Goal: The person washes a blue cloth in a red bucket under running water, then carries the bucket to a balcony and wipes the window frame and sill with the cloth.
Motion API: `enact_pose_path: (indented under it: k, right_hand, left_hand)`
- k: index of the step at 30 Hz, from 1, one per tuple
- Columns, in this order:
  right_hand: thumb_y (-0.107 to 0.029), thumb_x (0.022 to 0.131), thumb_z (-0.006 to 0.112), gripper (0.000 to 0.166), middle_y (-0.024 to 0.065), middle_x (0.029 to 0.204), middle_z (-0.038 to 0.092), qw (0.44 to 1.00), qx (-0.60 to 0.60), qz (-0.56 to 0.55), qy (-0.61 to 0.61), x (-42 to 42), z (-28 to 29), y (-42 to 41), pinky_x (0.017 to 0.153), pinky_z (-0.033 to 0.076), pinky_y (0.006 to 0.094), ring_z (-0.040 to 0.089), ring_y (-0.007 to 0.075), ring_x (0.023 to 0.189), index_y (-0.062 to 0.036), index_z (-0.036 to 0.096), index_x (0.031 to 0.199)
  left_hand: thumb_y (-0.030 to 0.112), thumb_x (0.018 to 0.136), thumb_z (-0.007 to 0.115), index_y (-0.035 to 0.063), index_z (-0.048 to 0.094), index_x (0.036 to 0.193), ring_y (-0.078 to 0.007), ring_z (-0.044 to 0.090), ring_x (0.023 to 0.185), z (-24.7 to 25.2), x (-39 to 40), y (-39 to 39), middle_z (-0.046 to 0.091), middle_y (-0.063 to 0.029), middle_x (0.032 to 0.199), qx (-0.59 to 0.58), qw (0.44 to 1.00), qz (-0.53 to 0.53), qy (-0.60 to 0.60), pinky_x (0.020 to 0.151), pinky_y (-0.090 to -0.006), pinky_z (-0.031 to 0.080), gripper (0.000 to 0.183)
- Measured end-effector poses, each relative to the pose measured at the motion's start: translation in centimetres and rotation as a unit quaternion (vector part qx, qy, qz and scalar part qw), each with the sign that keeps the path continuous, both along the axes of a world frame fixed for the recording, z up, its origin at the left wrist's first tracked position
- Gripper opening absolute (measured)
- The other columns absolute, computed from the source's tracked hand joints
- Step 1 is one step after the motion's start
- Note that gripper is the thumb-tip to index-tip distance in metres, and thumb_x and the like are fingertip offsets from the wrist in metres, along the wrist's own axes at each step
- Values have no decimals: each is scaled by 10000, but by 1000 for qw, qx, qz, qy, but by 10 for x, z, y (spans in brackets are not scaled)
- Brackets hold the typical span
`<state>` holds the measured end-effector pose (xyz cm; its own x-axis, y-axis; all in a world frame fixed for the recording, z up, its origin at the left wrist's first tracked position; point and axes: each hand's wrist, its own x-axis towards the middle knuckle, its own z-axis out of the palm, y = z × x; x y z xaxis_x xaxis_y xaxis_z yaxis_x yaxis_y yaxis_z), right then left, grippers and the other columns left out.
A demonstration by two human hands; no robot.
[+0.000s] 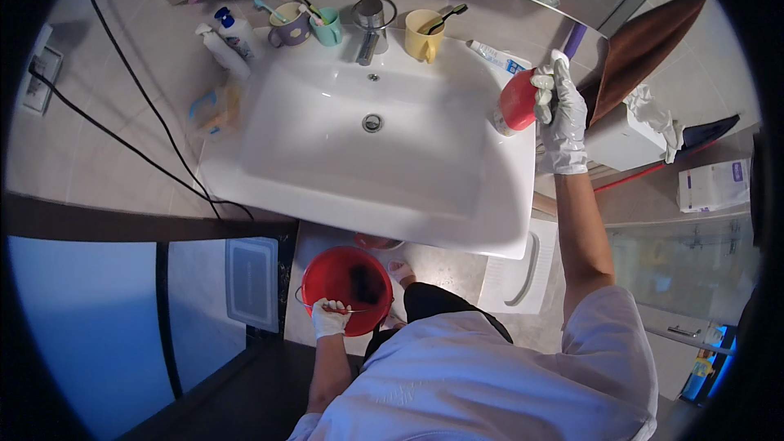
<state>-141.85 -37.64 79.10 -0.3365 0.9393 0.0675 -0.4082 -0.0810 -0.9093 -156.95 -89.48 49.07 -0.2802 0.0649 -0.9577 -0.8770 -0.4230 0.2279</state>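
In a white glove, my left hand (331, 316) grips the wire handle of a red plastic bucket (315, 278). The bucket hangs or stands below the sink's front edge; which of the two I cannot tell. Something dark and blurred shows inside it. My right hand (560, 113), gloved too, has its fingers curled against a red-and-white bottle (518, 101) at the right rim of the white washbasin (294, 196). The palm side is partly hidden. A toothpaste tube (493, 56) lies just behind the bottle.
A chrome faucet (369, 30) rises behind the basin, near a yellow cup (422, 37), a teal cup (329, 29) and a purple mug (291, 27). Pump bottles (236, 33) stand at the left. Black cables (131, 82) hang there. A brown cloth (643, 52) is at the right.
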Motion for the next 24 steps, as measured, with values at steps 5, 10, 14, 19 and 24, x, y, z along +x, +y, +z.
enact_pose_path:
  k: [5,10,14,19,24]
  right_hand:
    - [-293,933,508,355,29,543,573,987,-11,147,-66,-10,5,-52,345,289,200,377,64,359,-72,606,674]
    - [-452,897,506,466,30,558,558,831,-103,392,-381,-82,-20,-192,425,386,207,499,91,465,-59,636,683]
    - [-393,929,459,424,64,649,616,631,-167,668,-357,-137,-183,-312,519,457,271,556,150,524,-31,659,837]
    - [-308,930,404,359,149,831,662,457,648,569,-221,-214,-360,-463,705,508,416,644,303,816,-34,637,918]
    - [-434,825,507,624,199,1430,267,274,476,597,-585,-259,-264,-562,932,305,660,282,364,1311,-149,341,1354]
  left_hand:
    - [219,750,566,193,361,607,-143,340,535,3,-6,-24,329,30,553,92,990,-71,85,769,-395,359,251]
    - [283,775,602,170,475,643,-138,381,444,79,-19,-36,401,36,529,-24,991,-77,106,620,-355,417,215]
    - [348,800,600,159,489,651,-112,378,399,141,-33,-56,417,47,499,-14,983,-80,166,468,-307,396,266]
    - [400,822,588,120,517,717,-97,351,416,212,-61,-83,383,46,508,32,969,-134,206,471,-281,358,308]
    - [346,876,507,102,521,741,-75,292,399,256,-93,-155,337,40,496,89,941,-167,281,421,-239,286,280]
